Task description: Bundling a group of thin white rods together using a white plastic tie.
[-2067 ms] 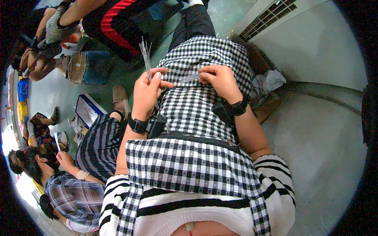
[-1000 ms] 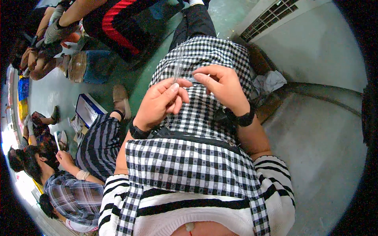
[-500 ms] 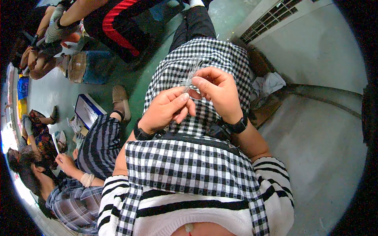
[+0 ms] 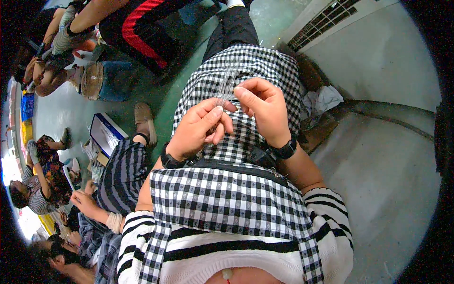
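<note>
Over my lap, my left hand (image 4: 201, 124) pinches a bundle of thin, clear plastic-like strands (image 4: 227, 84) between thumb and forefinger. The strands fan out away from me, above the black-and-white checked apron (image 4: 208, 189); their exact kind is hard to make out. Just right of the bundle is my right hand (image 4: 267, 111), thumb and forefinger pressed together. A clear strand appears to run from the bundle to those fingertips. The other fingers of my right hand are curled, partly hidden behind the thumb.
On the left, a person in striped trousers (image 4: 124, 177) sits close by, near an open blue-edged box (image 4: 108, 135). Beyond are other people and a taped blue-and-brown bundle (image 4: 108, 80). At right stand a pale panel with a grille (image 4: 324, 26) and a crumpled white cloth (image 4: 322, 101).
My right hand has drawn slightly right and away from the bundle, while my left hand has barely moved. The nearby person on the left has leaned lower.
</note>
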`<state>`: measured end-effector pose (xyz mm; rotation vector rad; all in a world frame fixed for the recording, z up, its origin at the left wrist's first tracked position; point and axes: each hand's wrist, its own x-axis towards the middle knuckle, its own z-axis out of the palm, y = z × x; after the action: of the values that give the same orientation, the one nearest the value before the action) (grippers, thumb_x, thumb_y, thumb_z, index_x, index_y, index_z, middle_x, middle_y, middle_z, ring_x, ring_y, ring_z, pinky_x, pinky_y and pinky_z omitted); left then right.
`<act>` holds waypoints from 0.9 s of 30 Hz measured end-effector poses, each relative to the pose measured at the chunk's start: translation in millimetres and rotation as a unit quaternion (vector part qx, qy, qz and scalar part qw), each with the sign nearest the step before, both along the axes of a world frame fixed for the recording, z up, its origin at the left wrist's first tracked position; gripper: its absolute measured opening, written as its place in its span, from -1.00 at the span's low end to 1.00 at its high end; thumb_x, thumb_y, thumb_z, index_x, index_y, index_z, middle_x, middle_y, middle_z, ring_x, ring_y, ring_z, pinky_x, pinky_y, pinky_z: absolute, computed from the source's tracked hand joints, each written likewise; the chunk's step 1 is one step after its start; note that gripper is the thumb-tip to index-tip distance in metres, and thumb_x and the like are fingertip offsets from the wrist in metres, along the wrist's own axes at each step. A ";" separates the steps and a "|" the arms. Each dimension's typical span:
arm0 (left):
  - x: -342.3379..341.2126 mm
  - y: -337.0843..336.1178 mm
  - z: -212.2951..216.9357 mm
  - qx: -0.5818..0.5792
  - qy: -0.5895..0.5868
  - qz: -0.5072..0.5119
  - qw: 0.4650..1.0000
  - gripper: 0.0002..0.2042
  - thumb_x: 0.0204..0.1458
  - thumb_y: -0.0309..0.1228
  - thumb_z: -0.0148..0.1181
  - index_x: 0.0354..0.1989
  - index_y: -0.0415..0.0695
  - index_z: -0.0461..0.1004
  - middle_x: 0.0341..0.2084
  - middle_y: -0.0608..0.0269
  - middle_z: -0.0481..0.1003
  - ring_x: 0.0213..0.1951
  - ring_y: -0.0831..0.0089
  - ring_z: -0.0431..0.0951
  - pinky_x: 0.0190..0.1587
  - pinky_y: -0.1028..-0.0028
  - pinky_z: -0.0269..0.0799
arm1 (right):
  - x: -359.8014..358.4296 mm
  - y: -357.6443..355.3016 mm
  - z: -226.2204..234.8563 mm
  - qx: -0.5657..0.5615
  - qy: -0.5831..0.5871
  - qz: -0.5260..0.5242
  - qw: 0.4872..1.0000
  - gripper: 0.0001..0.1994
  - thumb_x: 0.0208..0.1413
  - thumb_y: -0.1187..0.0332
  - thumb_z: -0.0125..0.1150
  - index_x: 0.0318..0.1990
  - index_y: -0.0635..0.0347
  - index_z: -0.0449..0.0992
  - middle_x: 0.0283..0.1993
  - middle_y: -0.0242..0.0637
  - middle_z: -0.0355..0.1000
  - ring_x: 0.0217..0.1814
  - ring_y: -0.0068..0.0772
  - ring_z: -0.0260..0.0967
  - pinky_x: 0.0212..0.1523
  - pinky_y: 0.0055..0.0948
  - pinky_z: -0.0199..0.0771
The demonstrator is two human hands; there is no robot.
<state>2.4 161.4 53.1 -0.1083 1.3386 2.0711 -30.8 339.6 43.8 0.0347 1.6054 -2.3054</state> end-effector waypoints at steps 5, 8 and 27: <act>-5.6 -0.9 -1.8 -0.011 0.021 0.040 0.999 -0.75 0.22 -0.34 -0.21 -0.11 -0.22 0.33 -0.58 0.29 0.41 -0.71 0.75 0.21 -0.67 0.77 0.02 | -3.2 -3.9 -1.3 0.000 0.012 -0.013 1.000 -0.88 0.04 0.38 0.20 -0.38 0.26 0.48 -0.53 -0.49 0.38 -0.56 -0.77 0.22 -0.54 -0.74 0.21; -6.4 -2.2 0.5 -0.039 0.022 0.065 0.997 -0.77 0.20 -0.33 -0.15 -0.15 -0.20 0.37 -0.65 0.39 0.36 -0.71 0.77 0.17 -0.67 0.76 0.00 | -4.9 -7.6 0.4 0.017 0.033 -0.006 0.999 -0.88 0.03 0.39 0.19 -0.39 0.27 0.48 -0.53 -0.49 0.38 -0.54 -0.77 0.23 -0.52 -0.73 0.21; 6.3 4.9 -11.9 -0.023 0.147 0.225 0.963 -0.77 0.17 -0.35 -0.10 -0.27 -0.25 0.42 -0.49 0.28 0.48 -0.66 0.66 0.39 -0.63 0.69 0.23 | 15.0 -18.0 -1.1 0.076 0.107 -0.046 0.990 -0.90 0.06 0.52 0.05 -0.49 0.24 0.34 -0.57 -0.50 0.20 -0.58 -0.74 0.06 -0.57 -0.70 0.00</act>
<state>8.7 166.3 41.2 -0.1406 1.6613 2.5113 -15.8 321.6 42.7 -0.1091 1.9216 -2.3159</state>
